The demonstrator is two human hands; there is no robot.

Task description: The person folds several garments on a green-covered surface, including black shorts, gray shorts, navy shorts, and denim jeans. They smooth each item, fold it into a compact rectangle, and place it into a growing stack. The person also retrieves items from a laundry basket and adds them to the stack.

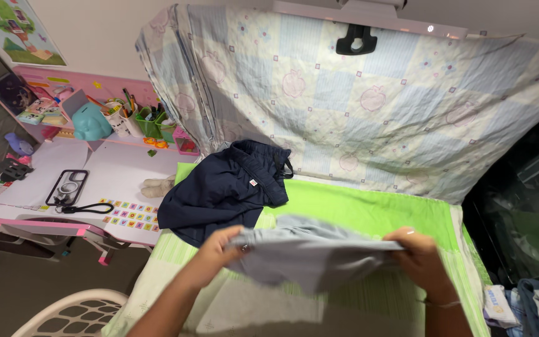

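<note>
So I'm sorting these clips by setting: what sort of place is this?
Most likely a child's bedroom. Both hands hold a light grey garment over a bed with a green sheet, beside a pink desk with a shelf of pencil cups.

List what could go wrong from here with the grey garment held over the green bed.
1. The grey garment is pinched only at its two ends by the left hand and right hand; its middle sags and may bunch unevenly on the green sheet.
2. The navy shorts hang partly over the bed edge toward the desk; a nudge might slide them off.
</note>
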